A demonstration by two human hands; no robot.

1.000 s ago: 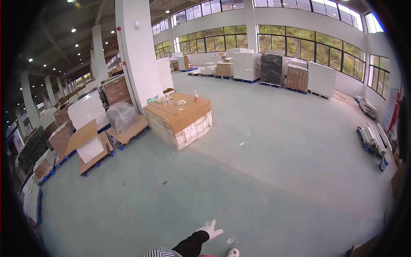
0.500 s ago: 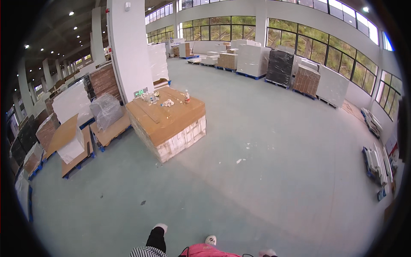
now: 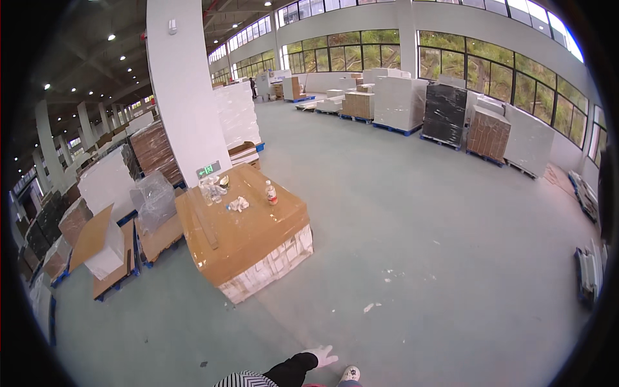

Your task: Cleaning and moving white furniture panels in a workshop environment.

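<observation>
My left hand (image 3: 320, 355), in a white glove below a black sleeve (image 3: 291, 369), reaches across the bottom of the view with its fingers apart and nothing in it. Close by it, a white shoe (image 3: 350, 373) shows on the floor. My right hand is out of view. Ahead stands a large wrapped stack (image 3: 271, 267) topped with a brown cardboard sheet (image 3: 248, 213). A drink bottle (image 3: 271, 192) stands upright on the cardboard. Near the bottle lie a crumpled white wad (image 3: 239, 204) and a cluster of clear plastic pieces (image 3: 211, 192).
A white pillar (image 3: 184, 90) rises behind the stack. Wrapped goods on pallets fill the left, including a plastic-covered bundle (image 3: 155, 203). Along the windows stand a black-wrapped stack (image 3: 445, 115) and a white one (image 3: 398, 103). White scraps (image 3: 371, 307) lie on the grey-green floor.
The stack with the bottle has come nearer in view. My left hand has swung right and forward. The blurred right hand has left the view, and the pink item at the bottom has nearly gone.
</observation>
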